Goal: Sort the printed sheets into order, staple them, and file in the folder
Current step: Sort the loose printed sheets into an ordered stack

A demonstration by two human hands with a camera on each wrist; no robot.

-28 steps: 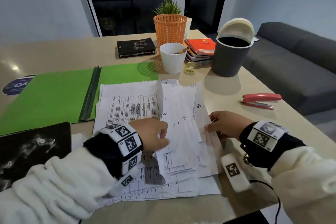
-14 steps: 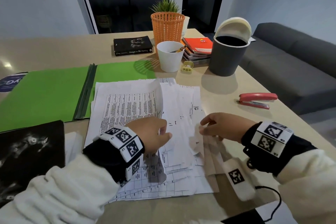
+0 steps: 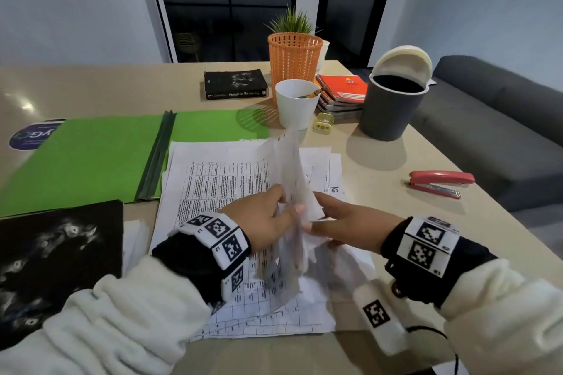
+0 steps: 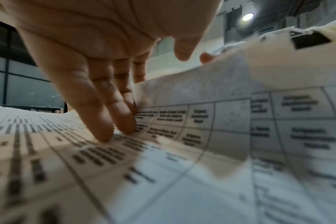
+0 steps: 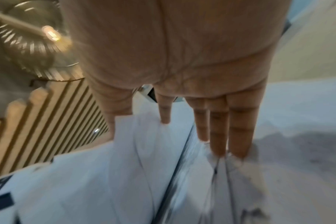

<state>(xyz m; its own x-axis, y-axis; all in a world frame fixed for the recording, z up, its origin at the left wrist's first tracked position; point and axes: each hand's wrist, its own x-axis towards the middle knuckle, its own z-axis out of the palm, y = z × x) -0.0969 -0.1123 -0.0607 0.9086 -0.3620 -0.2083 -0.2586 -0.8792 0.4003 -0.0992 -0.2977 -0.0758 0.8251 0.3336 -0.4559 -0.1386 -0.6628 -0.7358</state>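
I am mid-sort; my left hand [image 3: 265,219] presses straight fingers on the sheets [image 3: 219,186] on the table [image 3: 380,161], while my right hand [image 3: 344,222] pinches a lifted bundle [image 3: 292,173] upright between us. Next I judge I must lay that bundle down in order; stapler [image 3: 440,183] and folder [image 3: 91,155] wait untouched.

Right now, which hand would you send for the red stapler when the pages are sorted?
Probably the right hand. The red stapler lies on the table's right side, apart from the printed sheets, nothing between. The left hand sits farther off, its fingers on the pile.
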